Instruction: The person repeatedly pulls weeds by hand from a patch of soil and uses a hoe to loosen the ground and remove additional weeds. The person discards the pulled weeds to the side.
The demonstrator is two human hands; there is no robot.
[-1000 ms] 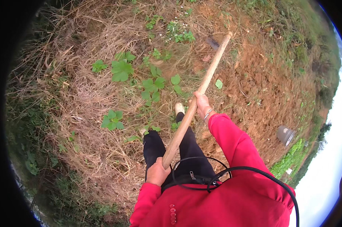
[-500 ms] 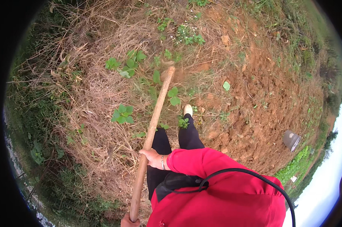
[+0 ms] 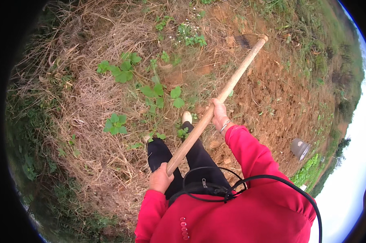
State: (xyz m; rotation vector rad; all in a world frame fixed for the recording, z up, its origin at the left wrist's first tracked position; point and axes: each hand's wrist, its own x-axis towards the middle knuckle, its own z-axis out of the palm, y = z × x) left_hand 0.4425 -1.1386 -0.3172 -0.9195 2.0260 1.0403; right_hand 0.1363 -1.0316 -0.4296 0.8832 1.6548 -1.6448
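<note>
Both my hands are wrapped round the long wooden handle of a hoe, which slants from the lower middle to the upper right. My left hand grips the butt end, in front of my thighs. Higher up the shaft, my right hand holds it, with a bracelet at the wrist. At the far end a dark, partly blurred blade shows left of the handle's tip. Whether the blade touches the soil I cannot tell. Left of the shaft, leafy green plants grow among dry grass.
Dry cut grass covers the ground on the left, with dark green brush beyond. Loose reddish soil spreads on the right. A grey bucket stands at the right. My light shoe is near the plants, and a black cord loops across my front.
The hoe has swung to the right, its head now over the bare soil at the upper right. My right hand has moved forward and right; my left has risen from the lower edge.
</note>
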